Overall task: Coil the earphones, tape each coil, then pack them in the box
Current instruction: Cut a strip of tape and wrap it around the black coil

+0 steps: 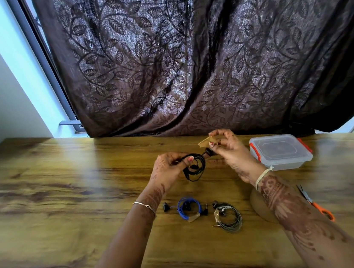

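Over wooden table [67, 191], black earphone coil [194, 168] upright in left hand [171, 168]

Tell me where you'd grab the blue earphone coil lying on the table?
Probably pinch the blue coil at its taped spot, coming straight down from above: it lies flat on the table, and the tape binds the loops together there.

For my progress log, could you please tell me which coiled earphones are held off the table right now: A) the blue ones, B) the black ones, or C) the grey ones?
B: the left hand grips the black coiled earphones, while the blue taped coil and the grey taped coil lie on the wooden table.
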